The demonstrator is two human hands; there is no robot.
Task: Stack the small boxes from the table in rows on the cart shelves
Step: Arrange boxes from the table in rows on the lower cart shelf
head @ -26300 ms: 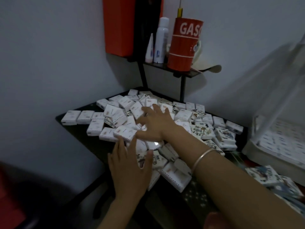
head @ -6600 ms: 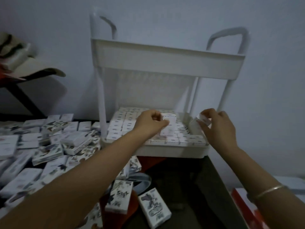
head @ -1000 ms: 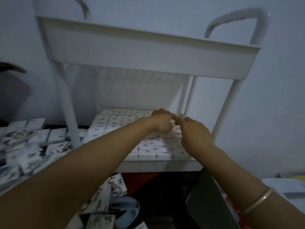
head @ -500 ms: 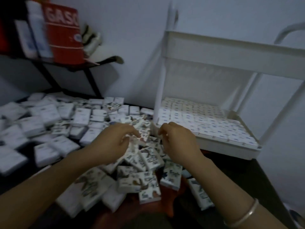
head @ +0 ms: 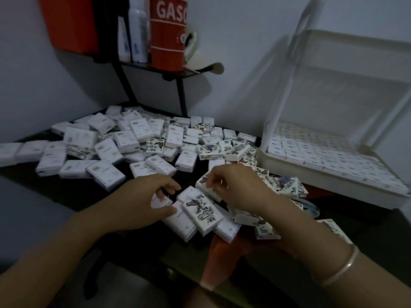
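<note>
Left hand (head: 151, 196): its fingers and thumb curl round one small white cardboard box (head: 160, 202) at the near side of the pile.
Right hand (head: 235, 188): its fingers curl over the end of a second box (head: 201, 182), just beside the left hand. It is blurry, so I cannot tell how firm the hold is.
Pile of small boxes (head: 124, 147): it lies loose on the dark tabletop (head: 93, 187), in front of both hands and out past the left hand. Lots are there, so the job looks far from done.
Box with a drawing (head: 202, 211): it lies between the two hands, on top of other boxes.
White plastic cart (head: 333, 185): it stands past the right hand. Its low shelf has flat rows of boxes (head: 322, 152).
How to do it well: I think it is best to take boxes from the top of the pile. Turn them all the same way, hold them tight together, and set them next to the rows with their edges touching.
Watch out: boxes under the right wrist sit near the tabletop edge and could fall.
</note>
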